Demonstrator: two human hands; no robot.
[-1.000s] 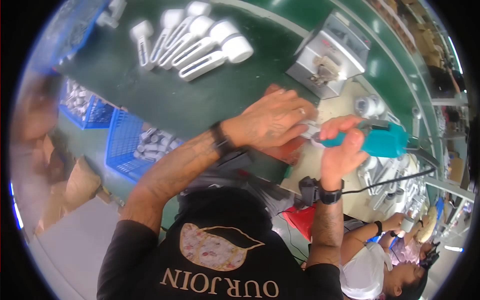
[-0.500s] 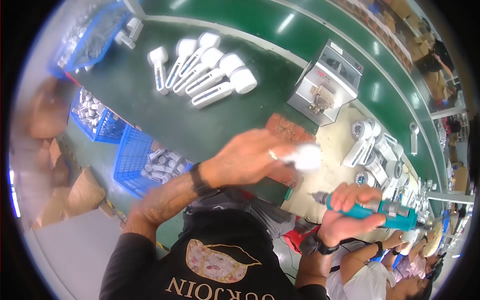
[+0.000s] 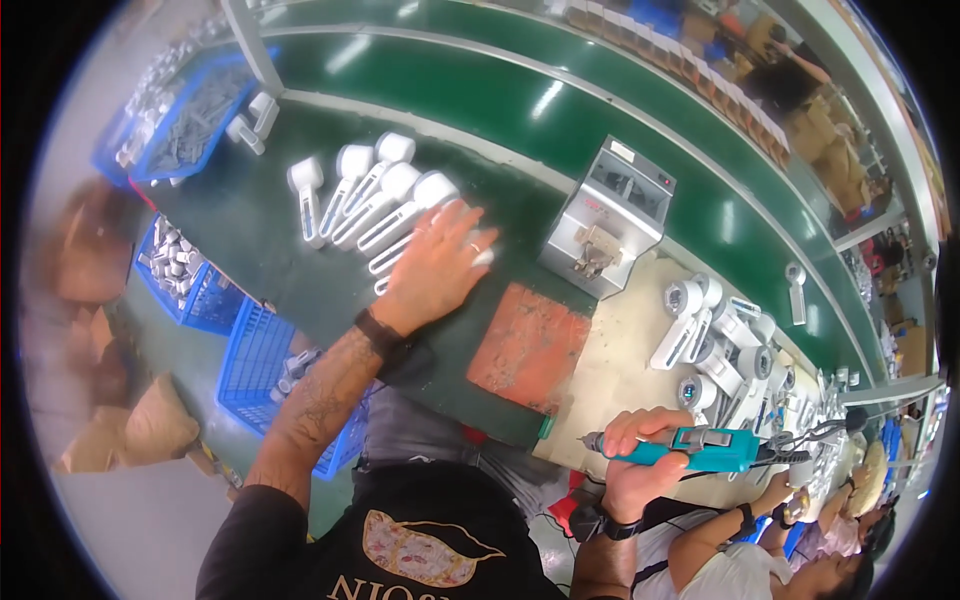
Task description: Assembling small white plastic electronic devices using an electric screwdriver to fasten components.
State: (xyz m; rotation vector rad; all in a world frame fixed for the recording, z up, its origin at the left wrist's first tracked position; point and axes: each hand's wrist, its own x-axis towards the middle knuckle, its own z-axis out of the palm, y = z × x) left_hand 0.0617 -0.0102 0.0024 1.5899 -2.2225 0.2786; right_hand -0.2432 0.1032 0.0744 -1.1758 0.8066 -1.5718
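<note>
My left hand (image 3: pixel 438 262) reaches over the near end of a fanned row of white handheld devices (image 3: pixel 400 182), each with a round head and a long slotted handle. Its fingers curl over one white device (image 3: pixel 485 254), which they mostly hide. In my right hand (image 3: pixel 640 462) a teal electric screwdriver (image 3: pixel 712 450) lies level, its bit pointing left and its cable running off to the right. An orange-red work mat (image 3: pixel 530 348) lies between the two hands.
A grey metal machine (image 3: pixel 610 222) stands behind the mat. More white devices (image 3: pixel 715 345) are heaped on the right. Blue baskets (image 3: pixel 245 365) with parts sit low on the left, and a blue bin (image 3: pixel 195 115) stands far left. A co-worker's arm (image 3: pixel 715 535) is at lower right.
My left hand has moved left and away from me, from over the mat with a white object to the row of devices. The screwdriver has shifted slightly left and down in view.
</note>
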